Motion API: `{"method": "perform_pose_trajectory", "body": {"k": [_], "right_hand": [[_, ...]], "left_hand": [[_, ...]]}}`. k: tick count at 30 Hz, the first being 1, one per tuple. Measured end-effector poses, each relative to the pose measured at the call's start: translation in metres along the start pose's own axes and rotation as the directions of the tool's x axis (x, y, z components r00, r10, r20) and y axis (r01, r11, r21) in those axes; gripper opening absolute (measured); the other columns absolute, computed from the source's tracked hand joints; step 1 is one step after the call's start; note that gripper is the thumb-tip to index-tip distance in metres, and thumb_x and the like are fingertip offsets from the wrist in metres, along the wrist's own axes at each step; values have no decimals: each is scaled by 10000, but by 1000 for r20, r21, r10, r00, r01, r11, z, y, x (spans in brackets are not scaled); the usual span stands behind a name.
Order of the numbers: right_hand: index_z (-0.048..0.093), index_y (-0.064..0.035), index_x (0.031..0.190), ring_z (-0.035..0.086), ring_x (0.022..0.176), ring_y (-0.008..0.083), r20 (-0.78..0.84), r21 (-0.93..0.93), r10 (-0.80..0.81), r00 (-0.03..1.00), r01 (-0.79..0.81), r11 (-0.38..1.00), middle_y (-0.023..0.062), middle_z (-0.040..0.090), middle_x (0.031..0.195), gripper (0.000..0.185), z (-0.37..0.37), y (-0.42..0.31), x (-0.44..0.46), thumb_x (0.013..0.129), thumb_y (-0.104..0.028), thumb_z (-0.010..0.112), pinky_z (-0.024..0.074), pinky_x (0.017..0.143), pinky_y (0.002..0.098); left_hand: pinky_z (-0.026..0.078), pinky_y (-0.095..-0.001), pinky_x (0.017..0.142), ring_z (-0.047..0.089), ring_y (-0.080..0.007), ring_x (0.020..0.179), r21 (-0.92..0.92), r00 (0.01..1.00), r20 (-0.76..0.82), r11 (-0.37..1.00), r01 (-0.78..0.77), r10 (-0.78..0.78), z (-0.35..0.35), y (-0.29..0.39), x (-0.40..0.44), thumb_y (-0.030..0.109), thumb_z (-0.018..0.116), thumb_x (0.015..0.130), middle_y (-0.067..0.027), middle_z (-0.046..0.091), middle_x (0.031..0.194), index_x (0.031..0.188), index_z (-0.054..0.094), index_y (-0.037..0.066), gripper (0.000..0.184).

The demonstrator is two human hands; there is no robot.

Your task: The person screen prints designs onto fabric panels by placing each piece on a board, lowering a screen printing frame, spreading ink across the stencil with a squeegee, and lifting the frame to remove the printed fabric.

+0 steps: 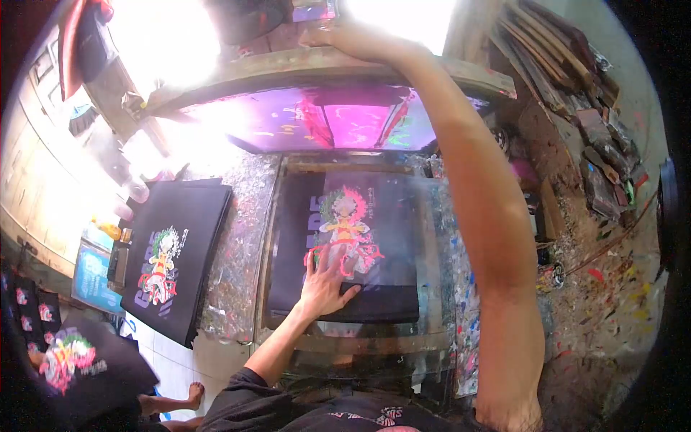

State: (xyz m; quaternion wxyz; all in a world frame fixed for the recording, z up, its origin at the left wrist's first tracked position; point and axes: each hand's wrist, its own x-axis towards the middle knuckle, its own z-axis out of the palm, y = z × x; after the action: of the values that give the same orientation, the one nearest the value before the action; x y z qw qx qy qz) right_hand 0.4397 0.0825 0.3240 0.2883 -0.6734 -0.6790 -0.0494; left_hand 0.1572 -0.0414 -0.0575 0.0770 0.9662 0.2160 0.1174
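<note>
My left hand (327,284) rests with fingers spread on a piece of black printed fabric (389,302). The fabric lies on the glass-like printing board (432,245) and bears a colourful cartoon figure with pink, green, yellow and white parts. Above it, a screen printing frame (288,66) is tilted up, its mesh glowing purple and pink. My right hand (353,42) is closed on the top wooden bar of that frame, its fingers partly lost in glare. My right arm reaches up along the right side of the board.
More printed black fabric (155,245) is stacked to the left. A blue container (97,277) stands beyond it. At lower left, a person holds another printed black piece (93,360); a bare foot (194,396) shows. Wooden boards (547,50) lean at the upper right.
</note>
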Motion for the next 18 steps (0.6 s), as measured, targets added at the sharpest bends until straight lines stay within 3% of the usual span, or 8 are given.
{"method": "perform_pose_trajectory", "body": {"k": [5,8,9,11,12,14,18], "right_hand": [[642,-381,1391,580,1314,351,131,-301,-260,957,289,909,102,621,1442,477,13,20,26,983,-574,488,413,1148,428],[635,-388,1401,596,1293,336,94,-393,-377,921,382,837,101,632,1427,463,16,28,23,979,-543,523,439,1123,422],[635,-388,1401,596,1293,336,96,-394,-375,922,381,837,101,632,1427,463,15,29,22,979,-543,523,439,1123,422],[627,-344,1417,605,1284,329,-9,-138,-179,984,176,975,102,631,1428,486,4,8,7,976,-535,549,456,1109,417],[627,-344,1417,605,1284,329,-4,-132,-175,985,173,976,102,631,1428,486,-1,2,0,976,-535,549,456,1109,417],[694,68,1207,627,1196,486,13,-178,120,993,-116,977,349,635,1281,826,-11,-5,-10,947,-697,521,471,1057,498],[683,104,1193,613,1226,481,25,-154,119,993,-114,981,373,625,1277,867,-20,-18,-16,935,-710,534,464,1066,494]], "left_hand": [[76,-660,1236,224,-426,1545,-51,998,-56,998,-29,26,-3,1,0,592,647,917,-134,347,1650,1576,434,257,769],[82,-655,1238,225,-411,1551,-37,999,-38,999,21,-23,-4,4,-2,594,655,910,-123,356,1651,1562,458,258,759],[84,-656,1236,223,-409,1553,-29,999,-40,999,32,-33,-4,2,-1,594,655,910,-119,355,1654,1560,462,253,759],[86,-657,1234,222,-407,1555,-22,998,-33,999,45,-46,-1,-3,-2,593,655,911,-114,355,1657,1558,467,247,758],[85,-660,1232,218,-407,1558,-14,999,-31,999,31,-31,1,-9,0,593,654,912,-113,351,1660,1560,464,241,762],[85,-663,1230,214,-407,1561,-8,999,-28,1000,27,-27,2,-13,2,593,653,914,-112,348,1664,1563,462,235,766],[76,-660,1230,210,-395,1565,-50,1000,-18,999,3,-4,-4,-15,0,604,643,919,-114,351,1664,1568,455,231,772]]}}
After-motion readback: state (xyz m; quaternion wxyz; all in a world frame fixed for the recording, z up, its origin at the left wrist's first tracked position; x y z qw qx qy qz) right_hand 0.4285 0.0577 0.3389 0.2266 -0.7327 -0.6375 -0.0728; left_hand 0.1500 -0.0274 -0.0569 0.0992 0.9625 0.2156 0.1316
